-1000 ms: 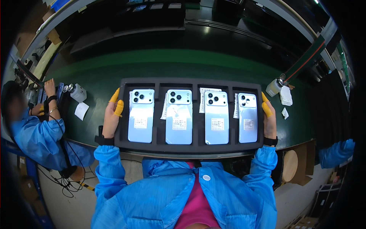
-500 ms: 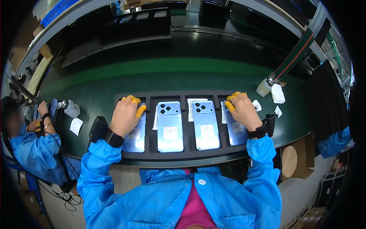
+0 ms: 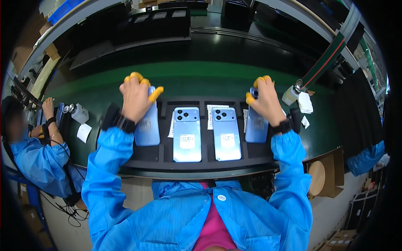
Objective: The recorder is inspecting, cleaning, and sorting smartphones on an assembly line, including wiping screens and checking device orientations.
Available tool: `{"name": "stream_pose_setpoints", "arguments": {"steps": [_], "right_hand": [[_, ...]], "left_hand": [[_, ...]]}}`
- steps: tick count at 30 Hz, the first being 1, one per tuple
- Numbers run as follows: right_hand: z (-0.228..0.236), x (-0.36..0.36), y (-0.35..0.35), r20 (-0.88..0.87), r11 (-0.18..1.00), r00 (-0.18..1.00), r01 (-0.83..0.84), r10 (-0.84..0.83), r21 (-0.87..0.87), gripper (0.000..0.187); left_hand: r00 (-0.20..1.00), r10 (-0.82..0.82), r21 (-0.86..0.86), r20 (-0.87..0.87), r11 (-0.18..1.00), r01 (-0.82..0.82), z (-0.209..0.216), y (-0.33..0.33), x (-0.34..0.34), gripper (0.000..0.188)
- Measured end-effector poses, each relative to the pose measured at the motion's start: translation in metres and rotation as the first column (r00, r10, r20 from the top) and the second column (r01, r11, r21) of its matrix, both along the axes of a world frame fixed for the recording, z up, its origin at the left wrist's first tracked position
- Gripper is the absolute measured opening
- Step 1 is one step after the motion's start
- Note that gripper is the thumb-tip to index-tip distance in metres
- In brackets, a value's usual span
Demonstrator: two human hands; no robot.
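By the near edge of the desk (image 3: 201,88), left hand (image 3: 136,98) grips the left phone (image 3: 146,133), right hand (image 3: 267,102) the right phone (image 3: 256,127), over the tray (image 3: 207,162); two middle phones (image 3: 187,127) lie slotted, probably spaced against knocks.

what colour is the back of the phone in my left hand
Light blue: the phone in your left hand, best seen in the head view.

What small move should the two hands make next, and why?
Probably lift the leftmost phone and rightmost phone clear of the tray: the left hand and right hand grip their upper ends, while their lower ends overlap the tray in this view.
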State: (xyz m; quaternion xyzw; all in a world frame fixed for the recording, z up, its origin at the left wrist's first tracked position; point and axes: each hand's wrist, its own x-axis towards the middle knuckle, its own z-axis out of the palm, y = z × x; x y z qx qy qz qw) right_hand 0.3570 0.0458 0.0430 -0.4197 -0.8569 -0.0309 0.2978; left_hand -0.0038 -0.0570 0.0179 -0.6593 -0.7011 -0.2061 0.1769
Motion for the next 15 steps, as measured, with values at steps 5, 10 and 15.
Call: {"name": "stream_pose_setpoints", "arguments": {"steps": [5,10,15], "right_hand": [[-0.007,-0.028,0.003,0.064,0.995,0.997,-0.041,0.035,0.091,0.033],[-0.032,-0.062,-0.039,0.063,0.938,0.958,-0.261,0.282,-0.229,0.027],[-0.040,-0.071,-0.052,0.384,0.983,0.909,-0.117,0.164,-0.142,0.031]], "left_hand": [[0.993,-0.118,0.075,0.013,0.990,0.117,-0.001,0.020,0.023,0.029],[0.925,-0.362,-0.268,0.116,0.885,0.381,-0.018,-0.003,0.078,0.025],[0.943,-0.332,-0.158,-0.018,0.932,0.326,-0.032,-0.007,0.090,0.026]]}}
